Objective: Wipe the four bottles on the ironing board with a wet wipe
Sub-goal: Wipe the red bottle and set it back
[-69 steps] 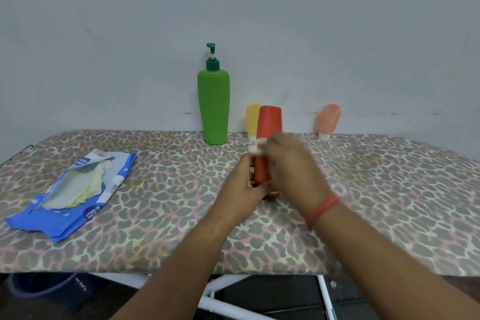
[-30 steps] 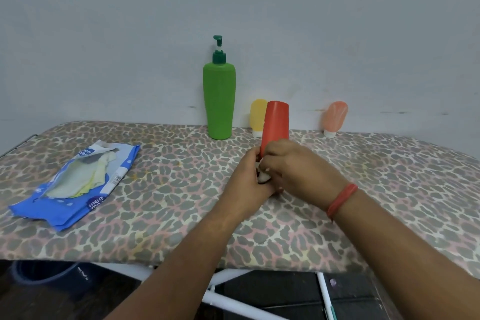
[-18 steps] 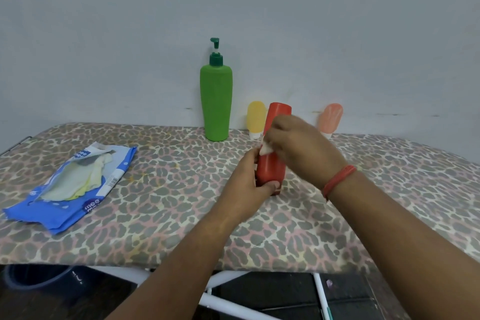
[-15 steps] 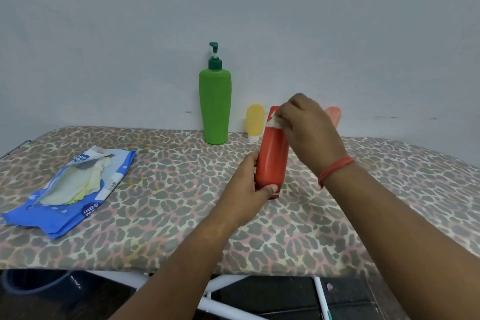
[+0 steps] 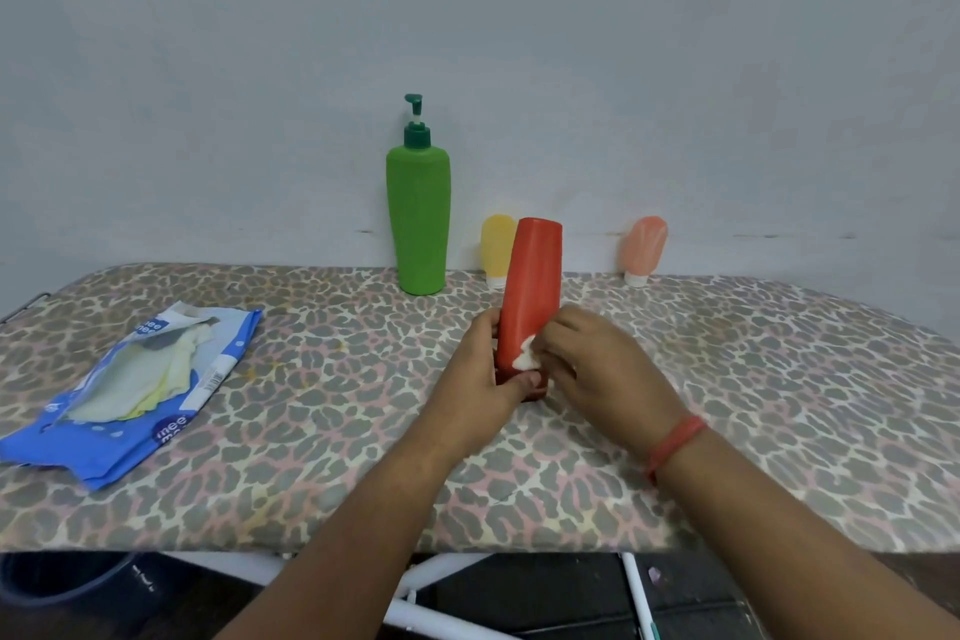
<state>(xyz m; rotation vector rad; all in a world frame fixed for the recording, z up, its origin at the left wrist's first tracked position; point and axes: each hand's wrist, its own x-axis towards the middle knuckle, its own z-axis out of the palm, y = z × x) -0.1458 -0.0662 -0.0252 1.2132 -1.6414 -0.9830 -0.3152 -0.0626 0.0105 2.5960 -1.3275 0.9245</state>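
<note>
Gripping the red bottle point(image 5: 532, 296) low, the left hand point(image 5: 483, 379) steadied it while the right hand point(image 5: 597, 369) apparently pinched a wet wipe point(image 5: 525, 358); tilted, it risked slipping over.

Home: ironing board point(image 5: 727, 405), toiletry bottles point(image 5: 418, 218).

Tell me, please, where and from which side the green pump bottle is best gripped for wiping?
Probably around the mid-body of the green pump bottle, coming from the front: it stands upright against the wall, its straight sides suit a wrapped grip, and the pump head looks too thin.
</note>
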